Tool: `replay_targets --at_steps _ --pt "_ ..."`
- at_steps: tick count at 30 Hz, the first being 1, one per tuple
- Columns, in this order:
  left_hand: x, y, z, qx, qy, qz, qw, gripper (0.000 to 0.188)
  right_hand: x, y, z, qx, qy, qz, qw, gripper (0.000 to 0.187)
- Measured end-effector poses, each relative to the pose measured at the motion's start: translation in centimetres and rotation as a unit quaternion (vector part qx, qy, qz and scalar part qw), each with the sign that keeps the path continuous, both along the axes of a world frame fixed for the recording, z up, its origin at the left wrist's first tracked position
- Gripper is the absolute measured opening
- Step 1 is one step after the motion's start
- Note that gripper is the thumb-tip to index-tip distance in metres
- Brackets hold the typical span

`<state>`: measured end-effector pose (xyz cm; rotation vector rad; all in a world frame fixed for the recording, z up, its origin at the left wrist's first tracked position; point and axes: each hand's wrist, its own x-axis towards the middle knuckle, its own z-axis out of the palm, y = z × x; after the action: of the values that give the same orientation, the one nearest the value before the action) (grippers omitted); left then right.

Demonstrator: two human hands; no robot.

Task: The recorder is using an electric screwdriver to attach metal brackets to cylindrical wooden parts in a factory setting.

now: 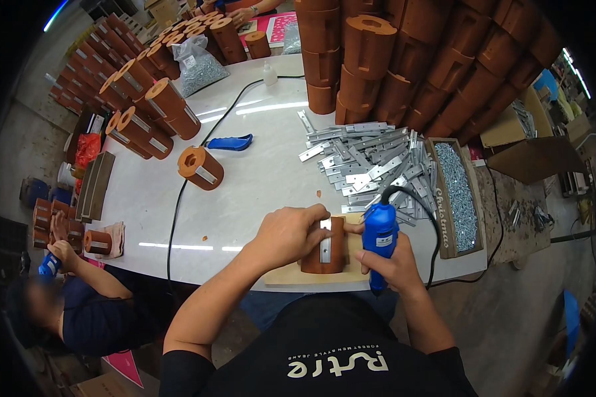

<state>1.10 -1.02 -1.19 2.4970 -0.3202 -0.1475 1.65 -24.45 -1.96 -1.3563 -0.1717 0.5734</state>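
Note:
A reddish-brown wooden cylinder (334, 248) lies on a pale board (285, 276) at the table's front edge, a silver metal strip (325, 250) along its top. My left hand (288, 235) is closed over the strip's upper part, thumb and fingers pinched together; whatever is between them is too small to make out. My right hand (394, 264) grips a blue corded electric screwdriver (380, 241), its tip pointing down toward me beside the cylinder. One finger of that hand reaches across to the cylinder's right side.
Loose metal strips (371, 162) are heaped ahead, beside a wooden tray (444, 231) of screws. Stacked cylinders (371, 49) rise behind. A single cylinder (200, 168), a blue-handled tool (230, 142) and a bag of screws (200, 69) are leftward. Another person (99, 304) works at left.

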Motion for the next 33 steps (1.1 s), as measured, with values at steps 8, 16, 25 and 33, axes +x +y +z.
replay_targets --at_steps 8,16,25,33 --pt "-2.0 2.7 1.7 -0.615 0.296 0.125 0.72 0.062 1.6 -1.3 3.4 0.231 -0.09 -0.175 0.953 0.035" --pt "-4.4 -1.1 1.5 -0.87 0.241 -0.106 0.418 0.065 4.7 0.6 5.5 0.475 0.049 -0.208 0.853 0.019" --pt "-4.6 -1.6 1.2 -0.877 0.238 -0.106 0.403 0.065 5.3 1.2 5.5 0.497 0.077 -0.242 0.83 0.02" --pt "-4.2 -1.7 0.8 -0.87 0.24 -0.105 0.417 0.066 5.6 1.0 5.5 0.513 0.096 -0.234 0.82 0.02"
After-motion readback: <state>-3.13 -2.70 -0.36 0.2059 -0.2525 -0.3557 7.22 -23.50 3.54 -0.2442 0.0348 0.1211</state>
